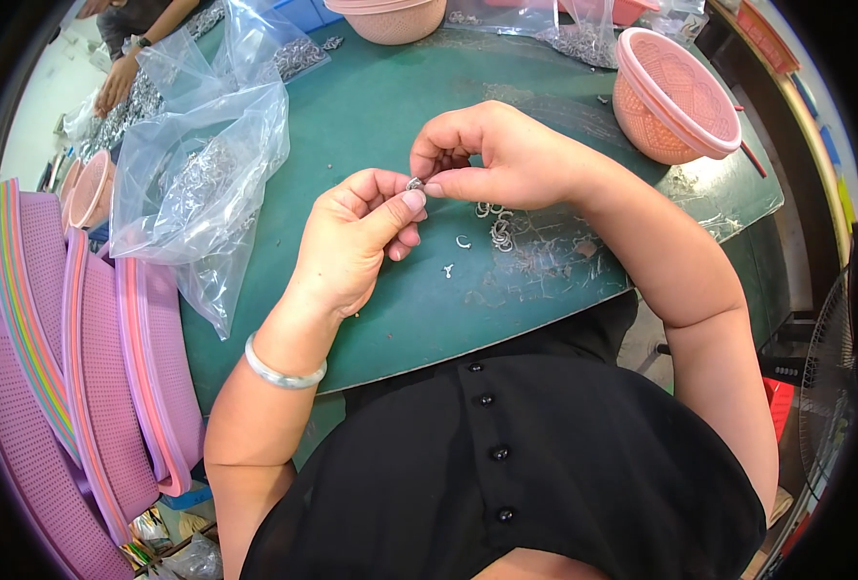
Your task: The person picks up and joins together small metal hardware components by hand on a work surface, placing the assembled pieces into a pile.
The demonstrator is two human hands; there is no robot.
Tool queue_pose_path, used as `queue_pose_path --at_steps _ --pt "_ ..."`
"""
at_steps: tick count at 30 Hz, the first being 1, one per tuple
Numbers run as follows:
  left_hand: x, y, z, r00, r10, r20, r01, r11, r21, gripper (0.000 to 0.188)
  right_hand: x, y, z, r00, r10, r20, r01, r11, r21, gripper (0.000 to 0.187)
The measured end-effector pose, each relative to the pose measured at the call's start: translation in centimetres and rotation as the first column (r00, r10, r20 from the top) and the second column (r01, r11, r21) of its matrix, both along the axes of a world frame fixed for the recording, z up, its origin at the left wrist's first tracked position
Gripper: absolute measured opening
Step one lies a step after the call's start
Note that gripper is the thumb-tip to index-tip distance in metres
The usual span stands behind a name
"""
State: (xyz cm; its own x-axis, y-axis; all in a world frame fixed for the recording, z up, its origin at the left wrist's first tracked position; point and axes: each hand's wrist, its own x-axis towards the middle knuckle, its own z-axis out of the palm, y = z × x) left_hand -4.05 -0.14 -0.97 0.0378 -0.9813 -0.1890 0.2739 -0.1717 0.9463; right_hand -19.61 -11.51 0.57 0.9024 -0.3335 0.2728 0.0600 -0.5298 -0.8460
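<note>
The left hand [356, 232] is closed in a pinch, thumb and forefinger gripping a small metal piece [414, 184], with its other fingers curled. The right hand [506, 159] is half closed, its thumb tip right at the piece; whether it grips the piece or only touches it cannot be told. The piece is between the two thumbs, above the green table [371, 116]. A silver bangle [285, 367] is on the left wrist.

Clock directions are taken from the piece. At 4 o'clock, partly below the right forearm, is a small heap of metal rings [502, 234]. At 5 o'clock lie one loose open ring [463, 242] and, farther out, a pronged metal bit [449, 272].

At 9 o'clock is a clear plastic bag [197, 184] containing metal parts. Purple baskets [144, 367] stand stacked on edge at 8 o'clock. A pink basket [675, 145] is tilted between 2 and 3 o'clock; a second basket [390, 24] is at 12 o'clock. At 10 o'clock, a co-worker's hand [115, 87] is over more metal parts.
</note>
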Motion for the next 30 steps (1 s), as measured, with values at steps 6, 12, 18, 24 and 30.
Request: queue_pose_path --at_steps 6,12,18,24,30 --pt "-0.23 0.09 0.14 0.998 0.022 0.064 -0.020 0.999 -0.037 0.011 -0.05 -0.01 0.06 1.000 0.004 0.020 -0.003 1.000 -0.017 0.013" --pt "-0.38 0.20 0.12 0.991 0.062 0.119 -0.054 0.996 -0.074 0.010 0.01 0.01 0.02 0.999 -0.025 0.033 0.026 0.998 -0.051 0.012" --pt "-0.35 0.25 0.13 0.988 0.096 0.119 -0.086 0.993 -0.086 0.011 0.09 -0.07 -0.04 0.997 -0.029 0.069 0.033 0.997 -0.071 0.012" --pt "-0.37 0.27 -0.02 0.989 0.115 0.093 -0.106 0.990 -0.096 0.012 0.10 0.13 0.03 0.998 -0.057 0.032 0.056 0.998 0.031 0.013" --pt "-0.21 0.16 -0.13 0.995 0.102 0.014 -0.100 0.988 -0.118 0.009 0.11 0.34 0.10 0.995 -0.097 0.020 0.093 0.985 0.147 0.013"
